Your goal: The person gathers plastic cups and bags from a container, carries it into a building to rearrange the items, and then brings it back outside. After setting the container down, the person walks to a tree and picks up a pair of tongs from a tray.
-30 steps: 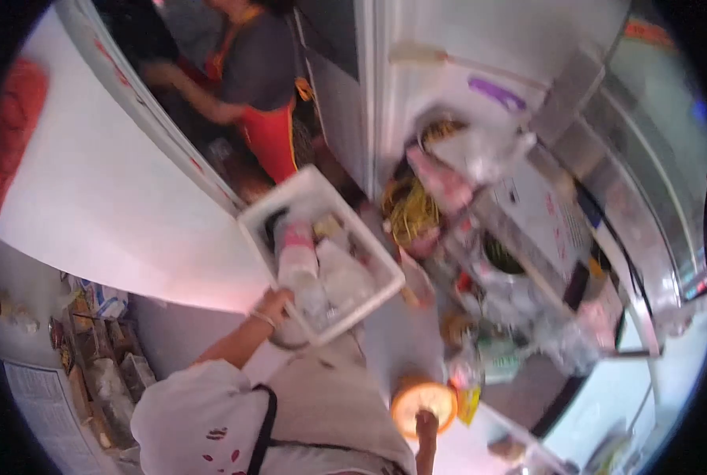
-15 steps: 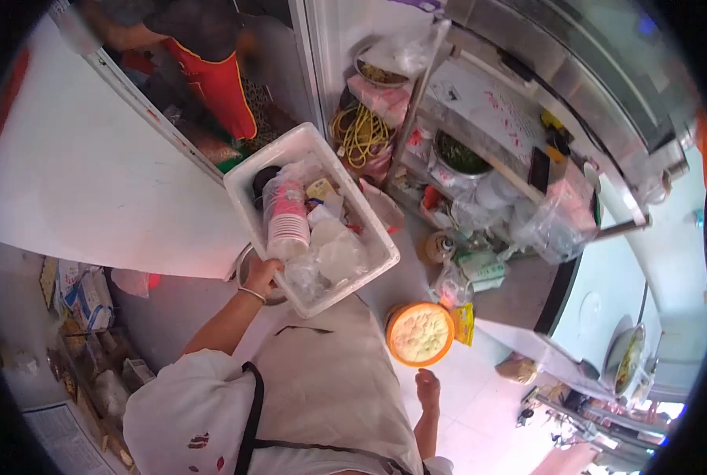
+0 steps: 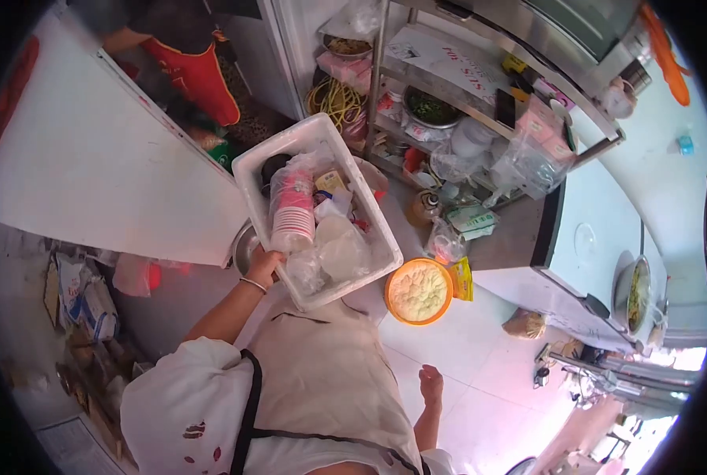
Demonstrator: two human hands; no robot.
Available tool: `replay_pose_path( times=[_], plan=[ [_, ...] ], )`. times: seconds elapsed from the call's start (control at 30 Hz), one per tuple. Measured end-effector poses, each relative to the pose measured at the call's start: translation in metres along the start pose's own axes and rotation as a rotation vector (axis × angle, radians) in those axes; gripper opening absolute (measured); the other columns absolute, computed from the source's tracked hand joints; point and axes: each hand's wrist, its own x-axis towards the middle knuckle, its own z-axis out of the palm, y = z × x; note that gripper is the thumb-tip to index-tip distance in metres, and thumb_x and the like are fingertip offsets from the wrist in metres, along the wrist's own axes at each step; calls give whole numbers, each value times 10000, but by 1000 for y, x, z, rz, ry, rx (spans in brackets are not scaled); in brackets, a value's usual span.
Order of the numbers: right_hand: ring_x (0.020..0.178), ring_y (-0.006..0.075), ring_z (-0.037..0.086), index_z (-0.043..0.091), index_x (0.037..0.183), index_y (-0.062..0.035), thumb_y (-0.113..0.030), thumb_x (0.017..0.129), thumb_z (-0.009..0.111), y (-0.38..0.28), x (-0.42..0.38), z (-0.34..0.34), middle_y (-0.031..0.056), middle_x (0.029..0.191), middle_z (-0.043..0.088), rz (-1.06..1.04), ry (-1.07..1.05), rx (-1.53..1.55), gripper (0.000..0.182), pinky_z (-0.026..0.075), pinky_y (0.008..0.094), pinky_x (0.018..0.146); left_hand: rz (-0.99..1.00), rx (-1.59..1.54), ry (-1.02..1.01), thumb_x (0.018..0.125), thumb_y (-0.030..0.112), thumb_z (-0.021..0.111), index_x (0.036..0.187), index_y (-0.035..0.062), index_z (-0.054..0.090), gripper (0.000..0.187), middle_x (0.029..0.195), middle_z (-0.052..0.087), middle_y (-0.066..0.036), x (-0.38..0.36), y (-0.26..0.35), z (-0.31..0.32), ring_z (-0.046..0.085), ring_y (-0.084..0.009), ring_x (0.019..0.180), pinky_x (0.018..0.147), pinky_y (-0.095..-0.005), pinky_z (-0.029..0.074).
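Observation:
My left hand (image 3: 265, 267), with a white band at the wrist, grips the near left edge of a white foam box (image 3: 385, 252). Inside the box lie a bagged stack of paper cups (image 3: 292, 218), clear plastic bags (image 3: 344, 249) and a small yellow packet (image 3: 330, 182). My right hand (image 3: 430, 384) hangs low at my right side, touching nothing, its fingers loosely curled and apart from the box. Just beyond it an orange tub (image 3: 418, 291) of pale dough-like stuff stands on the floor.
A metal shelf (image 3: 480, 119) with bowls and bags stands ahead. To the right is a white counter (image 3: 591, 229) with a pan (image 3: 637, 293). A white panel (image 3: 108, 158) is at the left; behind it a person in a red apron (image 3: 199, 79). A metal bowl (image 3: 247, 247) sits beside the box.
The view has shifted, so the shelf and counter sit further left and the tub higher. My left hand still holds the box, which keeps nearly the same place before me.

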Motion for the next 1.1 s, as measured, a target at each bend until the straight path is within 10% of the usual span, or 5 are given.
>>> replay_pose_path(
  times=[0.37, 0.83, 1.1],
  plan=[
    [919, 277, 698, 667, 1102, -44, -266, 866, 632, -95, -42, 35, 182, 971, 708, 41, 50, -54, 326, 545, 374, 793, -139, 120, -122, 597, -6, 617, 1130, 5, 571, 534, 928, 618, -131, 52, 29, -14, 642, -283, 723, 554, -416, 551],
    [883, 240, 690, 618, 1123, -10, -5, 870, 620, -454, 52, 65, 141, 1022, 685, -788, -10, 203, 252, 551, 326, 799, -142, 51, -73, 618, -38, 616, 1152, -11, 562, 538, 1001, 617, -163, 101, 46, -82, 651, -369, 827, 604, -516, 581],
    [914, 227, 683, 632, 1112, 0, -10, 875, 606, -533, 69, 115, 136, 1072, 678, -918, -206, 236, 239, 546, 328, 822, -24, 27, -29, 638, -69, 605, 1064, 6, 580, 433, 826, 616, -132, 122, 43, -124, 632, -322, 634, 507, -456, 554]
  ],
)
